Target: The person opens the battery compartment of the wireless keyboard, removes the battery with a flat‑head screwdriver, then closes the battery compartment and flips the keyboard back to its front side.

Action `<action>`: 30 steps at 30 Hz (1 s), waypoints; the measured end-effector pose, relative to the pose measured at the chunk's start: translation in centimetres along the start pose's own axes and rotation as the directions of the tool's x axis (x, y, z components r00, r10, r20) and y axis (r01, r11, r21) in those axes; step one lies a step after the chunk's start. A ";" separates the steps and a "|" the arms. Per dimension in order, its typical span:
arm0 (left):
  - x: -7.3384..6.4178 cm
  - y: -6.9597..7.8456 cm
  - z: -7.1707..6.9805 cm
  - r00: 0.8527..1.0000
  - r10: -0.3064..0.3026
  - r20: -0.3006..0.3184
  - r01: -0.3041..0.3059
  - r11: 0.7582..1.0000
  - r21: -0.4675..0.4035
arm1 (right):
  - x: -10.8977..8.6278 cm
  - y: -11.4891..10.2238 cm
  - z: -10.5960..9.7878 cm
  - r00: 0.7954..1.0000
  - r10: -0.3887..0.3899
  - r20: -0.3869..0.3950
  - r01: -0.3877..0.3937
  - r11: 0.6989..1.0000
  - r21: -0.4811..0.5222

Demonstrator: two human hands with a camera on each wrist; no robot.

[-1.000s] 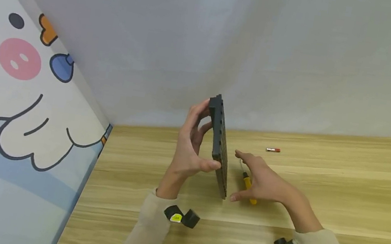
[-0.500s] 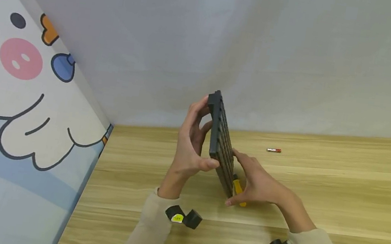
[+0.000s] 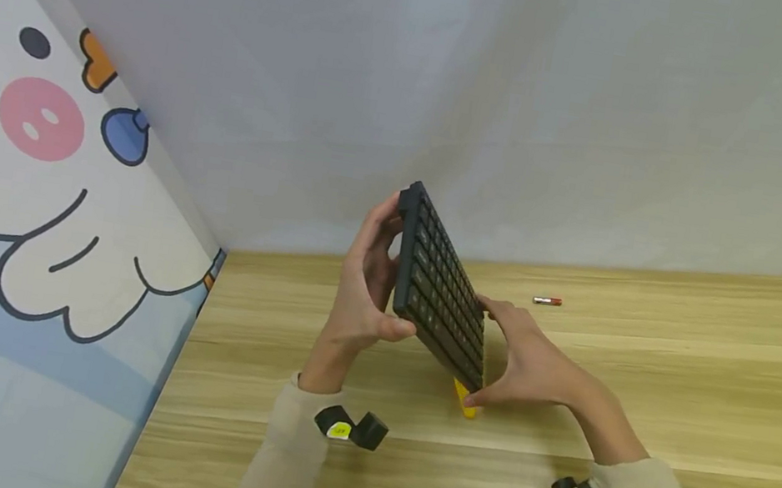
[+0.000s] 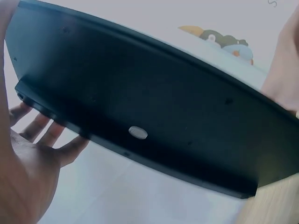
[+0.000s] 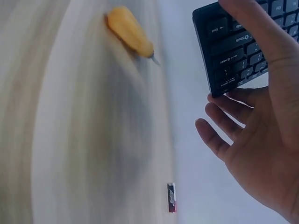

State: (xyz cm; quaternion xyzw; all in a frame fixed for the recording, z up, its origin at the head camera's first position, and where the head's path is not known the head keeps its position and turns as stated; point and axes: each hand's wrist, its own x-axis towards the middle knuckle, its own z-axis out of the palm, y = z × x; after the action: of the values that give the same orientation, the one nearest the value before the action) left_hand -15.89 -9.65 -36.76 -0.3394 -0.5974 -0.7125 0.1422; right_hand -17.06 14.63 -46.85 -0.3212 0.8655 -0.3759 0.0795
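A black keyboard (image 3: 442, 296) is held up off the table, tilted on edge with its keys turned toward the right. My left hand (image 3: 362, 299) grips its left end, thumb at the near edge and fingers at the far edge. At the other end my right hand (image 3: 532, 366) holds the keyboard between thumb and fingertips. The left wrist view shows its smooth dark underside (image 4: 154, 88) with a small pale oval. Below the keyboard a screwdriver (image 5: 128, 30) with a yellow handle lies on the table, mostly hidden in the head view.
A small red and silver battery (image 3: 547, 301) lies toward the back of the wooden table (image 3: 644, 375). A pale wall (image 3: 604, 141) rises behind it. A cartoon-printed panel (image 3: 97, 234) stands on the left.
My right hand has come onto the keyboard's right end, where it was apart before. The keyboard has turned so that more of its keys show, now covering most of the screwdriver.
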 end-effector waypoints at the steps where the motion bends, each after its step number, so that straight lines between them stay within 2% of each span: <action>1: 0.0 0.0 -0.2 1.000 0.003 0.011 -0.003 1.000 0.000 | -0.1 0.1 -0.2 1.000 0.012 0.004 -0.012 1.000 -0.005; 7: -0.2 0.4 -1.4 0.997 0.010 0.077 -0.012 1.000 0.023 | -0.5 0.8 -1.2 0.999 0.051 0.009 -0.050 0.998 -0.047; 17: -0.6 0.8 -3.0 0.993 -0.047 0.108 0.041 0.997 0.058 | -1.0 1.6 -2.6 0.997 0.072 0.010 -0.071 0.995 -0.077; 26: -0.8 0.9 -4.6 0.987 -0.058 0.148 0.033 0.986 0.166 | -1.6 2.2 -4.0 0.996 0.087 0.009 -0.086 0.991 -0.102; 30: -1.1 0.9 -5.4 0.983 -0.084 0.166 0.044 0.973 0.226 | -1.8 2.6 -4.4 0.996 0.094 0.006 -0.093 0.989 -0.119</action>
State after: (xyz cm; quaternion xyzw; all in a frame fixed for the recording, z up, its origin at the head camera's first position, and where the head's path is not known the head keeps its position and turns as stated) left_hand -16.27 -15.15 -37.10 -0.3631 -0.6939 -0.6132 0.1032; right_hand -18.64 19.74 -45.78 -0.2864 0.9000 -0.3181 0.0828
